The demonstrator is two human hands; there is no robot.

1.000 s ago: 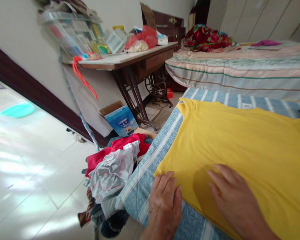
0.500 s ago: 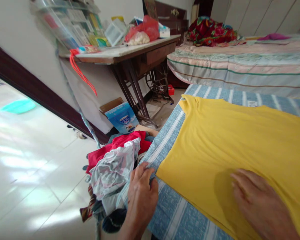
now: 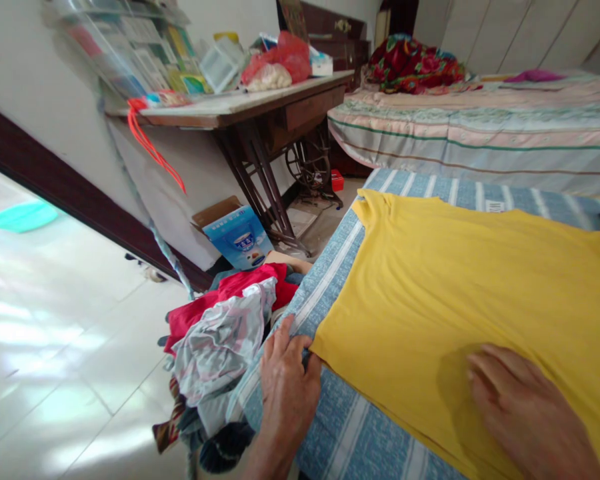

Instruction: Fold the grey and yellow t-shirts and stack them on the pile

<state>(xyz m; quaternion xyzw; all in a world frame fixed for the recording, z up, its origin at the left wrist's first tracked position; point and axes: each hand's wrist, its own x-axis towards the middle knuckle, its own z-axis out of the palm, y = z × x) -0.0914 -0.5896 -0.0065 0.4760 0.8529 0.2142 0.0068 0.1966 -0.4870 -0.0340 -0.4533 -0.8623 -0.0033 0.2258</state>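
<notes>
A yellow shirt (image 3: 445, 287) lies spread out on a blue cloth with white stripes (image 3: 350, 427). My left hand (image 3: 290, 380) rests on the striped cloth at the shirt's near left corner. Its fingers are apart, and the index finger and thumb sit right by that corner; no grip on the fabric shows. Over the near part of the shirt is my right hand (image 3: 530, 407), palm down, slightly blurred, with its fingers stretched out and a shadow beside them. It holds nothing that I can see.
Left of the striped surface, a heap of clothes (image 3: 225, 340) lies low beside a blue box (image 3: 240, 237). Behind stands a sewing machine table (image 3: 200, 117) loaded with a plastic bin (image 3: 135, 53) and bags. A bed (image 3: 470, 133) with a red floral blanket (image 3: 415, 63) is at the back.
My left hand has shifted slightly right, closer to the shirt's corner. The right hand stays over the shirt almost in place. The whole view has swung a little to the right.
</notes>
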